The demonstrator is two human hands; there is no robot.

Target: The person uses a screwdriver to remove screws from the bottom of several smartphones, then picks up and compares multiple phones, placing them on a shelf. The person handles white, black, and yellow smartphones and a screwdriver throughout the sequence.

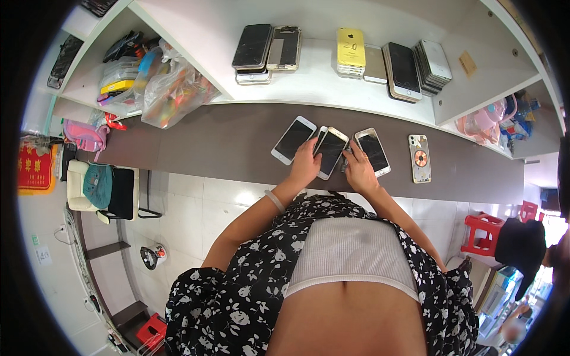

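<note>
My left hand (305,163) is at the left side of a white-framed smartphone (333,152), its thumb along the phone's edge. A second phone (322,131) shows partly from under it, mostly hidden by my fingers. My right hand (361,171) has its fingertips by the right edge of the middle phone, over a small grey object (344,164) that is mostly covered. Left of my hands lies a white smartphone (294,140) with a dark screen. On the right, another white smartphone (374,150) lies partly behind my right hand.
A phone with a bared back and copper-coloured coil (420,158) lies farther right on the brown desk (209,142). Phone stacks stand on the white shelf (316,91), one topped by a yellow phone (351,46). A plastic bag (171,95) overhangs the shelf's left edge. A chair (78,182) stands left.
</note>
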